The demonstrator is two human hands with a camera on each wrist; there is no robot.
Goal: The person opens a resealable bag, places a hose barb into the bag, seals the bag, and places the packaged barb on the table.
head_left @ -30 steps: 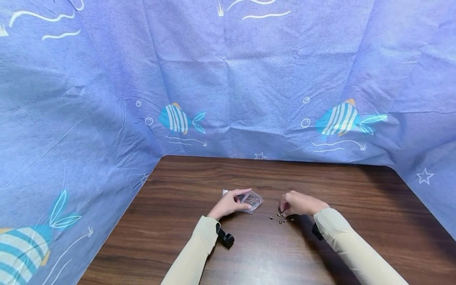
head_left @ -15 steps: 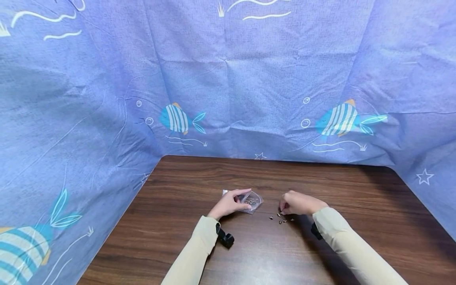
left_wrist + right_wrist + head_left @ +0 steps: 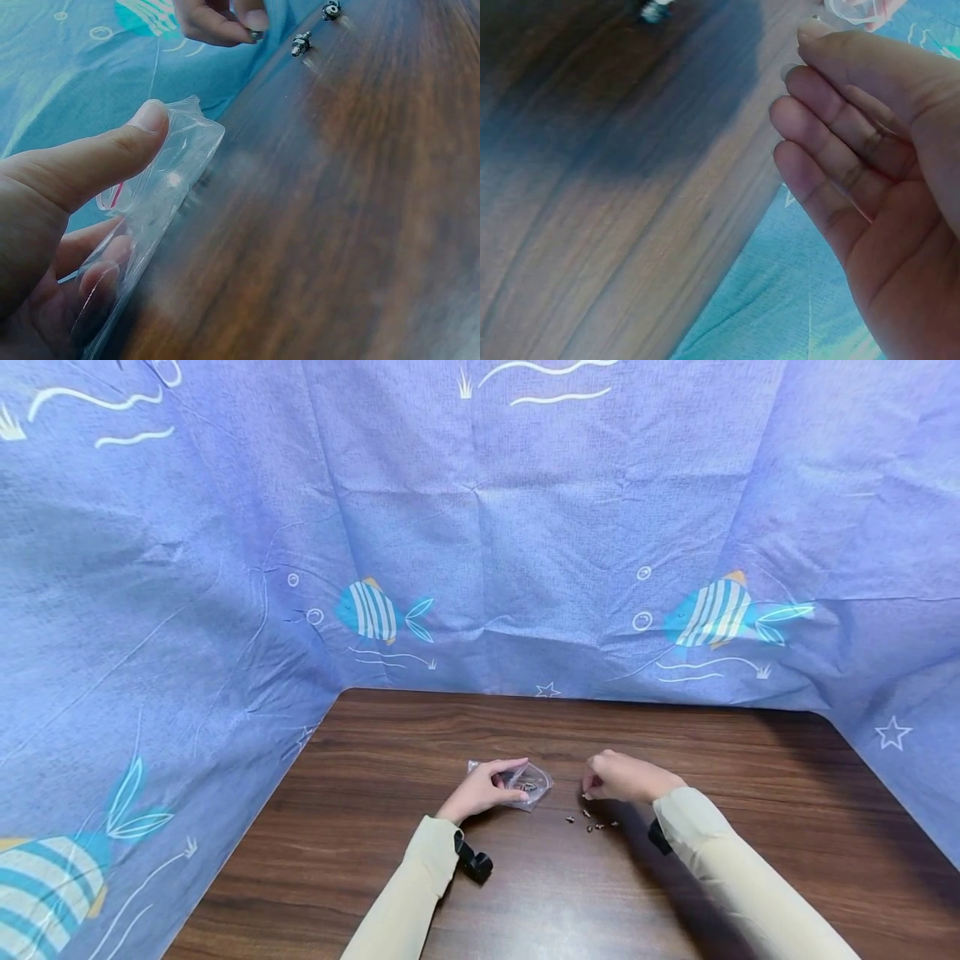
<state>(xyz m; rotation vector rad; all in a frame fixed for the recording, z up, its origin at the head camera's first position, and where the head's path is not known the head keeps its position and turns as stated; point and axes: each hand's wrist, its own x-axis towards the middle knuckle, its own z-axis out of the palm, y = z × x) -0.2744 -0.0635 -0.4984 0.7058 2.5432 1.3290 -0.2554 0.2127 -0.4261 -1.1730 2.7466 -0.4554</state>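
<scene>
My left hand (image 3: 483, 789) holds a clear plastic zip bag (image 3: 184, 142), thumb at one side of its mouth and fingers at the other, so the mouth gapes to the right. A red line runs along the bag, and several small metal pieces show inside it in the head view. Just right of the bag, my right hand (image 3: 626, 777) pinches a small metal screw (image 3: 256, 34) between thumb and index finger, above the table. Its other fingers are loosely bent in the right wrist view. Several more screws (image 3: 587, 814) lie below that hand.
A brown wood-grain table (image 3: 390, 860) carries everything. Blue cloth (image 3: 555, 527) printed with fish hangs behind it and along the left side. Black wrist straps (image 3: 474, 860) sit at both cuffs.
My right hand has lifted a screw from the loose group and moved slightly up and left towards the bag. The left hand and bag have stayed in place.
</scene>
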